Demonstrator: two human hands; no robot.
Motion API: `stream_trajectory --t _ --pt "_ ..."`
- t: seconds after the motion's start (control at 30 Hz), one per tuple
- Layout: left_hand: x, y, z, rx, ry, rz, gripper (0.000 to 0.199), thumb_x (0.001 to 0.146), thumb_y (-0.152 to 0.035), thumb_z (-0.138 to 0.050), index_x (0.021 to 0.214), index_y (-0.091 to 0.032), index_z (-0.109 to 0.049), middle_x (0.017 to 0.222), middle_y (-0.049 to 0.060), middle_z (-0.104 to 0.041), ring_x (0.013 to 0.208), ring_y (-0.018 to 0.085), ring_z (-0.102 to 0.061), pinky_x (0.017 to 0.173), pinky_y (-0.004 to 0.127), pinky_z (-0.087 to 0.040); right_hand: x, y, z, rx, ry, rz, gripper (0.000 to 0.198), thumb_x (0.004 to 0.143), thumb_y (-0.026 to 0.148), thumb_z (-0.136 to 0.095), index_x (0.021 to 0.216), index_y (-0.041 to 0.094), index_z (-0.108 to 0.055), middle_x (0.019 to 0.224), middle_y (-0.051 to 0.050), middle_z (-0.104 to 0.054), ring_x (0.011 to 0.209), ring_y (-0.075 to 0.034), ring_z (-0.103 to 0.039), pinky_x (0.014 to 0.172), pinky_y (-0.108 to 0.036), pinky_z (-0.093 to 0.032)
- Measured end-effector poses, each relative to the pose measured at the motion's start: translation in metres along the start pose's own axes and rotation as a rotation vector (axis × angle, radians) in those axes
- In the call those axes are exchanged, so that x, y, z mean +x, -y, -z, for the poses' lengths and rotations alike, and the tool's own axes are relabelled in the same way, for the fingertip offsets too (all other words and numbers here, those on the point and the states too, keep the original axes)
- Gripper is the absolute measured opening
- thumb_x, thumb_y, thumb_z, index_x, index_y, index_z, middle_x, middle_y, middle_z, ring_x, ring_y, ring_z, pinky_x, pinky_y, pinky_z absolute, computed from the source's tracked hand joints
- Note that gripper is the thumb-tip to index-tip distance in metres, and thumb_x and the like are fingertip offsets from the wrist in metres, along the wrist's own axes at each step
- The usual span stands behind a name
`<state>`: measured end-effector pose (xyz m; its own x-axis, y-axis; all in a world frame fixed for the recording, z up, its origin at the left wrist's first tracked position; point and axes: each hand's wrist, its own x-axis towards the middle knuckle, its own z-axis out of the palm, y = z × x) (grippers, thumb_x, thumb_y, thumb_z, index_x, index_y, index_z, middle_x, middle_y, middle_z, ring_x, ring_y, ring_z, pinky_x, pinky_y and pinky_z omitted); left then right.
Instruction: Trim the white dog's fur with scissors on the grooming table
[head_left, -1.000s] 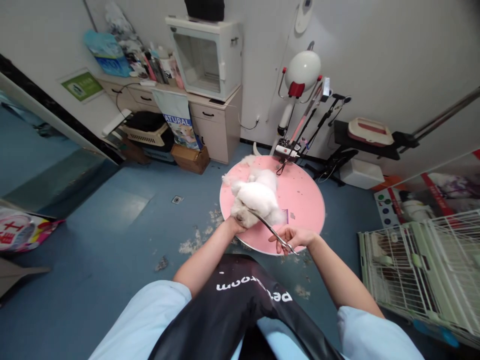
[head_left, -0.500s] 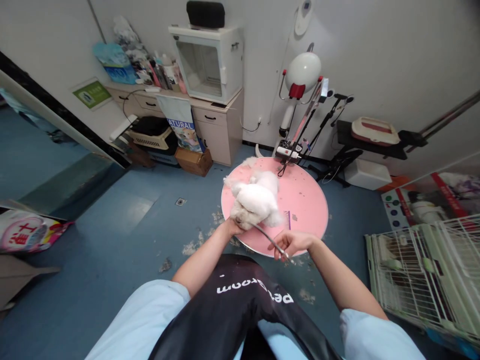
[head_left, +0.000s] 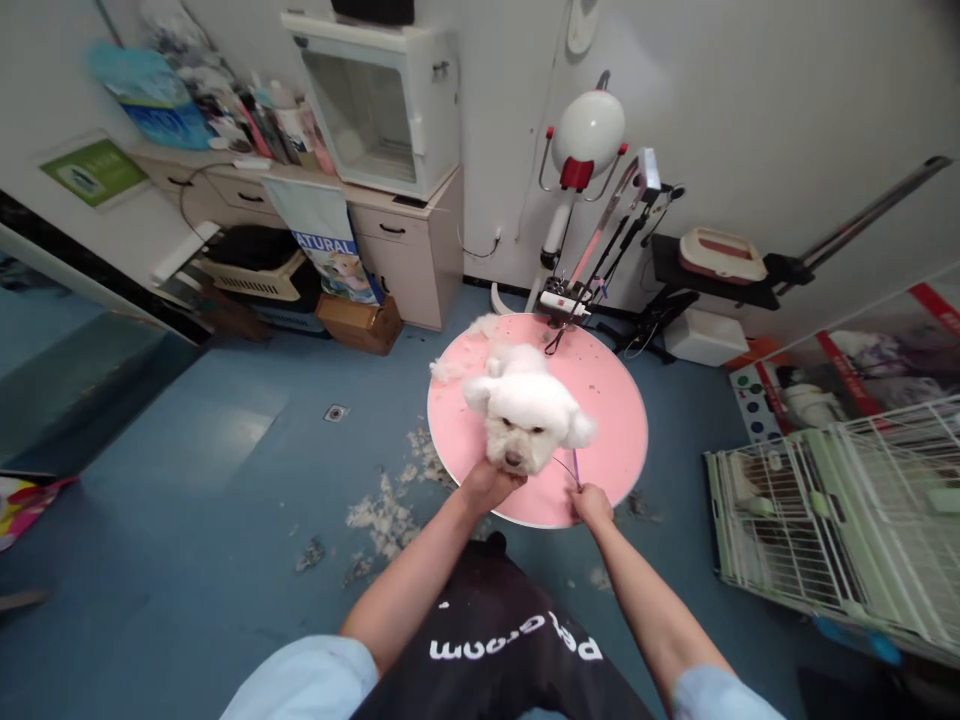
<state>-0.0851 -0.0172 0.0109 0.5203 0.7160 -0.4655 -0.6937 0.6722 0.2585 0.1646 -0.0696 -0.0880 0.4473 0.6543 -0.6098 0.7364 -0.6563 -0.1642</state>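
A white fluffy dog [head_left: 525, 410] is on a round pink table [head_left: 615, 400], its head raised and facing me. My left hand [head_left: 491, 487] is closed under its chin, fingers partly hidden by the muzzle. At the table's near edge, to the right of the dog's head, my right hand [head_left: 592, 503] is closed on scissors [head_left: 564, 467], whose thin blade points toward the dog. A narrow purple strip, perhaps a comb [head_left: 576, 462], shows on the tabletop just beyond that hand.
Cut fur [head_left: 386, 515] is scattered on the blue floor, with more on the table's far left. Behind the table stand a white-headed dryer [head_left: 589, 135] and a cabinet [head_left: 442, 245]. Wire cages [head_left: 795, 520] are at the right.
The dog's head has come up from a lowered position and now faces me. My right hand has moved slightly right, and the blade has swung toward the dog. The view has shifted right.
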Motion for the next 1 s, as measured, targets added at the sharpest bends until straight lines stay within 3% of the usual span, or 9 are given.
stream_trajectory --t 0.13,0.27,0.37,0.43,0.53,0.6,0.67,0.8,1.0 --pt "0.006 -0.002 0.005 0.092 0.071 -0.100 0.059 0.059 -0.032 -0.091 0.112 -0.020 -0.067 0.110 0.006 -0.067 0.095 0.017 -0.061 0.082 0.031 -0.051 0.023 0.003 -0.018 -0.024 -0.036 -0.115 0.040 0.084 0.041 -0.063 0.109 0.010 -0.067 0.111 -0.022 -0.070 0.100 -0.030 -0.068 0.079 -0.034 -0.050" --pt "0.008 -0.002 0.022 0.417 0.046 -0.245 0.033 0.059 -0.025 -0.089 0.086 -0.016 -0.074 0.091 0.005 -0.071 0.089 0.017 -0.063 0.086 0.029 -0.049 0.027 0.000 -0.028 -0.025 -0.073 -0.114 0.039 0.089 0.043 -0.056 0.113 0.012 -0.064 0.104 -0.017 -0.072 0.092 -0.025 -0.068 0.073 -0.029 -0.048" --pt "0.005 0.001 0.020 0.528 -0.092 -0.398 0.027 0.064 -0.035 -0.085 0.078 -0.014 -0.075 0.084 0.006 -0.072 0.084 0.017 -0.064 0.085 0.029 -0.050 -0.002 -0.002 -0.021 0.013 -0.170 -0.044 0.040 0.097 0.042 -0.038 0.109 0.015 -0.065 0.099 -0.013 -0.072 0.087 -0.023 -0.067 0.071 -0.029 -0.047" --pt "0.003 0.001 0.010 0.507 -0.163 -0.492 0.031 0.068 -0.041 -0.082 0.082 -0.014 -0.077 0.087 0.006 -0.074 0.085 0.019 -0.066 0.087 0.031 -0.051 -0.038 0.001 -0.008 0.084 -0.399 0.142 0.042 0.098 0.040 -0.035 0.110 0.014 -0.065 0.093 -0.012 -0.072 0.084 -0.023 -0.065 0.073 -0.031 -0.047" --pt "0.002 -0.002 -0.003 0.529 -0.169 -0.562 0.033 0.068 -0.044 -0.081 0.078 -0.013 -0.077 0.084 0.007 -0.074 0.084 0.020 -0.068 0.086 0.031 -0.053 -0.099 0.013 0.024 0.096 -0.803 0.670 0.032 0.096 0.033 -0.045 0.107 0.016 -0.070 0.074 -0.004 -0.066 0.073 -0.019 -0.060 0.084 -0.033 -0.045" --pt "0.002 -0.006 -0.008 0.548 -0.140 -0.584 0.033 0.068 -0.046 -0.080 0.074 -0.013 -0.076 0.079 0.007 -0.074 0.081 0.020 -0.068 0.083 0.031 -0.054 -0.131 0.025 0.050 -0.023 -0.906 0.940 0.024 0.093 0.024 -0.053 0.107 0.020 -0.072 0.066 0.001 -0.061 0.066 -0.014 -0.055 0.092 -0.034 -0.041" --pt "0.002 -0.010 -0.010 0.548 -0.104 -0.583 0.033 0.068 -0.046 -0.080 0.073 -0.014 -0.075 0.076 0.007 -0.073 0.078 0.021 -0.068 0.081 0.031 -0.054 -0.152 0.036 0.074 -0.177 -0.928 1.042 0.025 0.092 0.019 -0.055 0.110 0.021 -0.072 0.066 0.002 -0.061 0.065 -0.012 -0.054 0.096 -0.034 -0.037" --pt "0.001 -0.016 -0.012 0.552 -0.099 -0.553 0.030 0.066 -0.041 -0.081 0.075 -0.013 -0.075 0.077 0.007 -0.073 0.077 0.020 -0.067 0.079 0.030 -0.053 -0.169 0.044 0.090 -0.307 -0.989 0.896 0.028 0.093 0.019 -0.052 0.109 0.021 -0.074 0.066 0.000 -0.062 0.065 -0.013 -0.053 0.094 -0.034 -0.035" --pt "0.000 -0.021 -0.007 0.546 -0.021 -0.489 0.022 0.071 -0.032 -0.080 0.075 -0.011 -0.074 0.079 0.007 -0.074 0.081 0.020 -0.067 0.080 0.029 -0.051 -0.177 0.057 0.039 -0.122 -0.863 0.663 0.035 0.094 0.027 -0.046 0.112 0.019 -0.075 0.069 -0.005 -0.067 0.072 -0.019 -0.059 0.096 -0.038 -0.036"
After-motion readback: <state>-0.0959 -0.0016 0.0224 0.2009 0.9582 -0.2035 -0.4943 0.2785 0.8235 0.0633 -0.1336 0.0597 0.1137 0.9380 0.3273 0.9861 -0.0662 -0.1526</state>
